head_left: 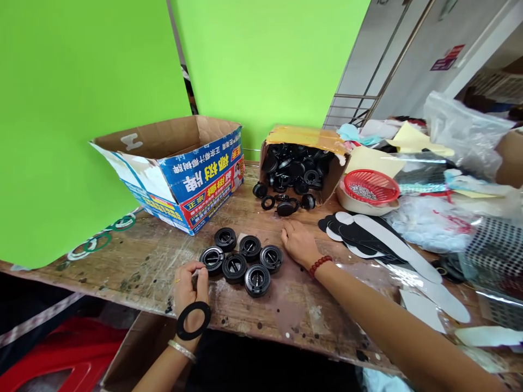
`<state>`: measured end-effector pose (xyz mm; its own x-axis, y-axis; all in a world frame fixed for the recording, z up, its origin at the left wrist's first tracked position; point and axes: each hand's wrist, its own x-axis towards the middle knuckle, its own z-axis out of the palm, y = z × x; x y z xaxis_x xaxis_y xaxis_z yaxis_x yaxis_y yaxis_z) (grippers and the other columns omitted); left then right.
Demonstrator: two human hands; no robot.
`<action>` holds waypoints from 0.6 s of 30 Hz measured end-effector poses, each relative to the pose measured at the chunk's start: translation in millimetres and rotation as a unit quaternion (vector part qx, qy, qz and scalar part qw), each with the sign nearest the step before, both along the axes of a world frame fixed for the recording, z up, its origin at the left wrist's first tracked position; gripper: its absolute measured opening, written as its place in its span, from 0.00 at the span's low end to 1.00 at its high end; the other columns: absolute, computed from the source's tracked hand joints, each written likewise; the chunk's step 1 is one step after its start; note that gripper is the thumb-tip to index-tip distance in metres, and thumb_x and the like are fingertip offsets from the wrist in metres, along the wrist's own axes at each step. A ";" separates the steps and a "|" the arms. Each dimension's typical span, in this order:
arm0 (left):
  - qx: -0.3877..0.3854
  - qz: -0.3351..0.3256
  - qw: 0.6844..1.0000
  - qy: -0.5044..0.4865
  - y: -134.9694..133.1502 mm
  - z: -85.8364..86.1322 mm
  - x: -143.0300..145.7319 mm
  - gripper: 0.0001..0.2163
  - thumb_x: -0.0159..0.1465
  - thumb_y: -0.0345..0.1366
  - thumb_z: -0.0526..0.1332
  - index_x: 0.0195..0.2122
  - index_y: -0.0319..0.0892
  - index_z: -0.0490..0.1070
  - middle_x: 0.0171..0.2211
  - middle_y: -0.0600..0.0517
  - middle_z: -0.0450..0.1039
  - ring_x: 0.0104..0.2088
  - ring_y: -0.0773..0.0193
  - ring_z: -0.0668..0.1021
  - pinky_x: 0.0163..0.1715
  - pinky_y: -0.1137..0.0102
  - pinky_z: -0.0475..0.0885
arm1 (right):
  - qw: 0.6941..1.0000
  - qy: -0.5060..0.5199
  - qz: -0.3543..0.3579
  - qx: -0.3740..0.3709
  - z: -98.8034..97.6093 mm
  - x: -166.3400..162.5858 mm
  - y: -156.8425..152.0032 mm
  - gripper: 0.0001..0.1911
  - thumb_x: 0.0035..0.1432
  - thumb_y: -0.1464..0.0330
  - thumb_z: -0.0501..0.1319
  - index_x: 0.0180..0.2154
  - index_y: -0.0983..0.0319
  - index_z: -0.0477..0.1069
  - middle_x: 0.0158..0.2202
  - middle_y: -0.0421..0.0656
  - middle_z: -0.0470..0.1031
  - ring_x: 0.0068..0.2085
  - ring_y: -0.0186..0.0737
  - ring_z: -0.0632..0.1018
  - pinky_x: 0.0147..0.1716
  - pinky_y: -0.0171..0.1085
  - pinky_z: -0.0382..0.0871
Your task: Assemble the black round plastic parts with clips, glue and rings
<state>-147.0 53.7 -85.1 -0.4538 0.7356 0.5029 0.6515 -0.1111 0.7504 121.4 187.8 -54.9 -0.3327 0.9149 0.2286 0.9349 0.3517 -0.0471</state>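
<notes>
My left hand rests at the table's front edge, fingers loosely curled and thumb apart, with nothing seen between them. Its fingertips are beside a black round part, the leftmost of several in a cluster. A flat black ring lies over my left wrist; whether it goes round the wrist I cannot tell. Right of the cluster, my right hand lies low over the tabletop, fingers stretched forward and holding nothing visible. Beyond its fingertips sit loose black round pieces, in front of a tipped carton full of similar black parts.
A blue printed carton stands at the back left before green panels. To the right are a red basket, black and white insole-shaped pieces and plastic bags. A red stool is below left.
</notes>
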 end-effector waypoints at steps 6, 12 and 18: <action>0.011 -0.013 1.000 0.018 0.6 0.1 -1.0 0.10 0.66 0.45 0.54 0.38 0.45 0.69 0.37 0.48 0.71 0.41 0.55 0.74 0.45 0.59 0.70 | 0.999 -0.024 0.025 -0.005 11.0 3.9 -5.4 0.15 0.68 0.67 0.51 0.43 0.68 0.73 0.45 0.55 0.75 0.47 0.52 0.71 0.48 0.45 0.63; 0.034 -0.010 0.999 0.037 -1.8 0.8 -1.1 0.08 0.67 0.42 0.54 0.37 0.45 0.68 0.36 0.47 0.71 0.40 0.54 0.73 0.42 0.58 0.70 | 0.996 -0.040 0.071 -0.019 25.8 -3.4 0.1 0.13 0.68 0.69 0.52 0.43 0.68 0.73 0.44 0.54 0.75 0.46 0.50 0.70 0.48 0.43 0.63; 0.063 0.001 0.996 0.057 -1.6 -0.3 -1.6 0.06 0.68 0.39 0.54 0.37 0.46 0.68 0.37 0.48 0.71 0.40 0.55 0.74 0.41 0.58 0.71 | 0.986 -0.025 0.161 -0.037 36.1 -43.7 20.6 0.17 0.70 0.60 0.52 0.47 0.63 0.74 0.47 0.52 0.72 0.50 0.48 0.69 0.51 0.43 0.61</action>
